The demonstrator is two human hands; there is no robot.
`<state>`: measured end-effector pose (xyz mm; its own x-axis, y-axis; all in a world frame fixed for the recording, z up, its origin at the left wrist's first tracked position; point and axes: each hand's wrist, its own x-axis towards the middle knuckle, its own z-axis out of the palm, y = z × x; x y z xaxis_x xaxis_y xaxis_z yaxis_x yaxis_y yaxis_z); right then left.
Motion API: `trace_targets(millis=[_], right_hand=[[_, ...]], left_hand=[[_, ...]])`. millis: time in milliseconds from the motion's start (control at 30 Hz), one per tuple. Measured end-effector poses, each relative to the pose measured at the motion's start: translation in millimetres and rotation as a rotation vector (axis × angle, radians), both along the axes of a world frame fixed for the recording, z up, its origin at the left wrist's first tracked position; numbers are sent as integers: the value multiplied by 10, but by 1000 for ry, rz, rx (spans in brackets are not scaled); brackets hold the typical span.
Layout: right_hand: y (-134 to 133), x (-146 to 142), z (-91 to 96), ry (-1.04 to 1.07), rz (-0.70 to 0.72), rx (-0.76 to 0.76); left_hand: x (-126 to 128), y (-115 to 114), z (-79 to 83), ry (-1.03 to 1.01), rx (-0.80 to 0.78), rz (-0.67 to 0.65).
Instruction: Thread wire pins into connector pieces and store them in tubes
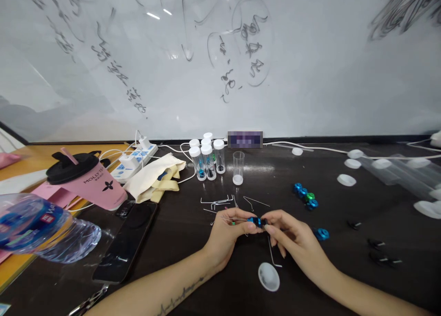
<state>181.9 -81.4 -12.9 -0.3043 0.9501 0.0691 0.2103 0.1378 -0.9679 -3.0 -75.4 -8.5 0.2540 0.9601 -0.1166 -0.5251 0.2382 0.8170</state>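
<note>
Near the middle of the dark table, my left hand [225, 233] pinches a small shiny blue metal part [254, 221] between thumb and fingers. My right hand [292, 233] is closed at the right end of it, fingertips on a small black piece [264, 222] that meets the blue part. Whether the two are joined I cannot tell. Under my right hand lies a bent hex key [273, 258]. A white round cap [268, 277] rests in front of my hands. Several more hex keys [217, 201] are spread behind my left hand.
Right of my hands are several blue and green metal parts [306, 196], another blue part [322, 234] and black pieces with pins [379, 259]. Capped clear tubes [208, 162] and one open tube [238, 166] stand behind. Left are a phone [126, 242], pink cup [93, 180] and water bottle [48, 228].
</note>
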Motion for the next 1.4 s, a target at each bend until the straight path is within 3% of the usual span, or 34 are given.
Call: trace_targets(millis=[1400], right_hand=[[-33,-1,33,87,-11,13]], left_hand=[[6,-1,30,17,-24,19]])
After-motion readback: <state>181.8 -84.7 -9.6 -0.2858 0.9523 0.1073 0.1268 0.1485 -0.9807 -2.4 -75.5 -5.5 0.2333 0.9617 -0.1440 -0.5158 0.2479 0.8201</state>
